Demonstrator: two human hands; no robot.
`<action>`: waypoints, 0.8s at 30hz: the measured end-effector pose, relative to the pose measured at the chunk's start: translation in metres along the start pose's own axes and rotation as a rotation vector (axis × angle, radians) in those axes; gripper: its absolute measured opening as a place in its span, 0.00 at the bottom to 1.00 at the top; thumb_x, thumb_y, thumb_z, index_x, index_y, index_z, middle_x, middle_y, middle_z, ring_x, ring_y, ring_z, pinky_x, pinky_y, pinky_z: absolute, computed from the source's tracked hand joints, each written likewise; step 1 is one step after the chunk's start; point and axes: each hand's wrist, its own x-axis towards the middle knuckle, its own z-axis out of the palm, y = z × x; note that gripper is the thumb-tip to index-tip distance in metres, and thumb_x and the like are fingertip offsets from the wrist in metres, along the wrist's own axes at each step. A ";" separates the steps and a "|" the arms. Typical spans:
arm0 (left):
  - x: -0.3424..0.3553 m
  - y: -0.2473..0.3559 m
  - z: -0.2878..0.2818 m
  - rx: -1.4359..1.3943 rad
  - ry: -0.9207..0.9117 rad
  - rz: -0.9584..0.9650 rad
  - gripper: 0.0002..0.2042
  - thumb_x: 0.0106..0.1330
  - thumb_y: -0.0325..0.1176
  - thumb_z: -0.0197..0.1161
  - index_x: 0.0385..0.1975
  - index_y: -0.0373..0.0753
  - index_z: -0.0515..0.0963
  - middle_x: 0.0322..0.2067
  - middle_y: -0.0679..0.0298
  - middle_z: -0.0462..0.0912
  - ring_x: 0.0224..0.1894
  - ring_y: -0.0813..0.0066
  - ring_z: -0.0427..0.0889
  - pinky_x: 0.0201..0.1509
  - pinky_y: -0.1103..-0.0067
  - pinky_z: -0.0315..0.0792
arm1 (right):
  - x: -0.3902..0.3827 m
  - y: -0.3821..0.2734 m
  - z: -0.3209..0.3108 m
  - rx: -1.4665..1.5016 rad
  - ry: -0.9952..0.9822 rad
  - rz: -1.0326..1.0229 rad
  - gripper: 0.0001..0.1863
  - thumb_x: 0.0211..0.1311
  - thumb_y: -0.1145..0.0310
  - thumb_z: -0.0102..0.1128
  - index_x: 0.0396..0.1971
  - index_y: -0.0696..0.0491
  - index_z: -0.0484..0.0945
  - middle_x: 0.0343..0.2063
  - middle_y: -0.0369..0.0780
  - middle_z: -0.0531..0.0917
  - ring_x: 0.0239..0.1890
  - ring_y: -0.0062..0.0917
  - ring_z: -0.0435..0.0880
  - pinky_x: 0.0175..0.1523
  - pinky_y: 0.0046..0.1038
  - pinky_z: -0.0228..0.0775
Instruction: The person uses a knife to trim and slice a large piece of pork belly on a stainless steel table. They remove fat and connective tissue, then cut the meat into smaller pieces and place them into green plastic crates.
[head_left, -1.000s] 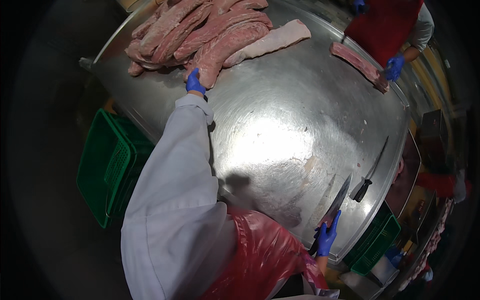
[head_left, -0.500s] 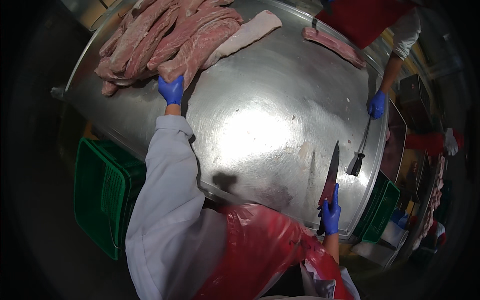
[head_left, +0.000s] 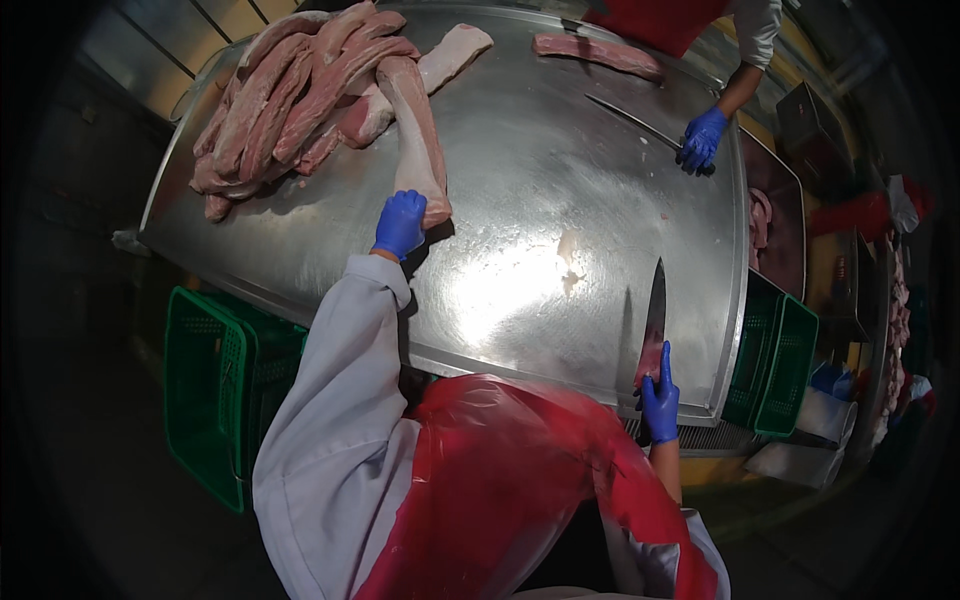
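My left hand (head_left: 400, 222), in a blue glove, is closed on the near end of a long pale-pink strip of meat (head_left: 412, 130) that stretches out from a pile of similar strips (head_left: 280, 110) at the back left of the steel table (head_left: 520, 180). At the right side, my right hand (head_left: 658, 405), also gloved blue, grips a long knife (head_left: 654, 315), its blade pointing away from me along the table.
Across the table, a co-worker's gloved hand (head_left: 702, 140) holds a thin knife or steel (head_left: 630, 118); a lone meat strip (head_left: 595, 52) lies behind it. Green crates (head_left: 205, 390) are low at left and right (head_left: 785, 370). A metal bin with meat (head_left: 790, 220) adjoins the right edge.
My left hand has drawn a strip out of the pile toward me. The co-worker's hand has picked up the thin tool from the right edge and moved it back.
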 end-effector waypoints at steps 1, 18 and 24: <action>-0.009 0.015 -0.001 -0.003 -0.017 0.027 0.13 0.46 0.24 0.65 0.33 0.40 0.74 0.33 0.55 0.76 0.38 0.52 0.76 0.43 0.63 0.70 | -0.003 0.008 -0.007 -0.009 0.003 -0.020 0.40 0.71 0.78 0.51 0.78 0.37 0.48 0.20 0.36 0.77 0.20 0.16 0.73 0.26 0.23 0.70; 0.083 0.101 0.055 0.023 -0.145 -0.605 0.47 0.52 0.59 0.72 0.69 0.40 0.62 0.71 0.40 0.55 0.70 0.40 0.61 0.72 0.58 0.62 | 0.107 0.043 -0.008 0.332 -0.227 0.016 0.30 0.70 0.73 0.56 0.69 0.50 0.58 0.30 0.39 0.81 0.25 0.19 0.80 0.28 0.24 0.75; 0.088 0.003 0.110 -0.182 -0.048 -0.543 0.46 0.58 0.52 0.68 0.74 0.44 0.52 0.75 0.37 0.40 0.75 0.32 0.46 0.77 0.55 0.52 | 0.180 -0.031 0.079 0.150 -0.453 -0.005 0.45 0.65 0.67 0.54 0.78 0.35 0.42 0.19 0.39 0.80 0.18 0.21 0.77 0.26 0.28 0.75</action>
